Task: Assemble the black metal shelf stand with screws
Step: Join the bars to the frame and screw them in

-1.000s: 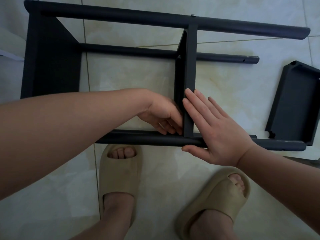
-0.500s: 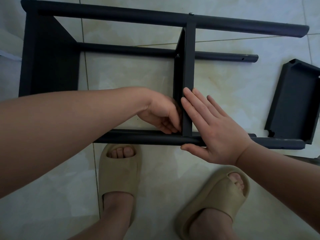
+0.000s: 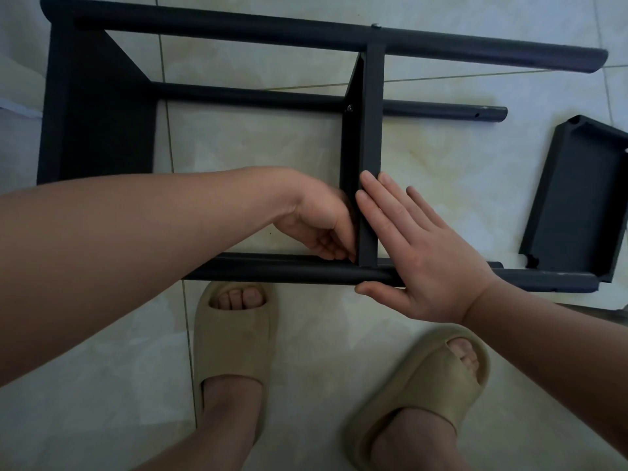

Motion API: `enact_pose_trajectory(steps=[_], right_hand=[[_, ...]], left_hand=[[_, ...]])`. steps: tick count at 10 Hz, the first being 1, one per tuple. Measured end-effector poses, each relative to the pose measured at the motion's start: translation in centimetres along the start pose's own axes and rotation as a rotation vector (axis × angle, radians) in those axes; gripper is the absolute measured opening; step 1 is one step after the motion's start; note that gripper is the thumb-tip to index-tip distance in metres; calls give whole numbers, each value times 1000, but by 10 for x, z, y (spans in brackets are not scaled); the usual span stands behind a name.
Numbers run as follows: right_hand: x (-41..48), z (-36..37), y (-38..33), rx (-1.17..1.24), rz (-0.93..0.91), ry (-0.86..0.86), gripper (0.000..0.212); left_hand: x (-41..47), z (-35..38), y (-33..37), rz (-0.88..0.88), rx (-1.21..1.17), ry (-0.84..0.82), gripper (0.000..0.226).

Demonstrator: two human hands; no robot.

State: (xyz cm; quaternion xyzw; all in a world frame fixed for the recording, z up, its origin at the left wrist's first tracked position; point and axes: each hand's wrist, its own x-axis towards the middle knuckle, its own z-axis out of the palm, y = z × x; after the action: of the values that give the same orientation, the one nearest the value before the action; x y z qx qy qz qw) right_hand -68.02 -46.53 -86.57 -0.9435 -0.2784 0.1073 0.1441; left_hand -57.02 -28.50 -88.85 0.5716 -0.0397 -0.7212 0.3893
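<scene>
The black metal shelf stand (image 3: pixel 238 28) lies on its side on the tile floor. Its middle shelf (image 3: pixel 370 130) spans from the far pole to the near pole (image 3: pixel 289 271). My left hand (image 3: pixel 323 226) is at the joint of that shelf and the near pole, with curled fingertips against the shelf's left face. Anything between them is hidden. My right hand (image 3: pixel 424 253) lies flat with straight fingers along the shelf's right edge, its palm on the near pole. One screw head (image 3: pixel 375 26) shows on the far pole and another screw (image 3: pixel 349 108) on the shelf.
A loose black shelf tray (image 3: pixel 577 198) lies on the floor at the right, touching the near pole's end. An end shelf (image 3: pixel 95 113) is fixed at the stand's left. My feet in beige slippers (image 3: pixel 234 334) (image 3: pixel 441 385) stand just below the near pole.
Both hands have stayed at the same joint. My left fingertips have shifted slightly against the shelf, and the view has moved a little.
</scene>
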Motion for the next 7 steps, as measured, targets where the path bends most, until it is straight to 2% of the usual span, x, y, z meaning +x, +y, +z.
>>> enact_pose_trajectory(steps=[2,4,7], right_hand=[[0,0,0,3,0,0,95],[0,0,-1,4,4,-1,95],[0,0,-1,0,4,-3,96]], left_hand=[[-1,-1,-6,25,-10,-12,17],[0,-5,-4,-87,128,10,7],[3,-3,2,-75,51,4,10]])
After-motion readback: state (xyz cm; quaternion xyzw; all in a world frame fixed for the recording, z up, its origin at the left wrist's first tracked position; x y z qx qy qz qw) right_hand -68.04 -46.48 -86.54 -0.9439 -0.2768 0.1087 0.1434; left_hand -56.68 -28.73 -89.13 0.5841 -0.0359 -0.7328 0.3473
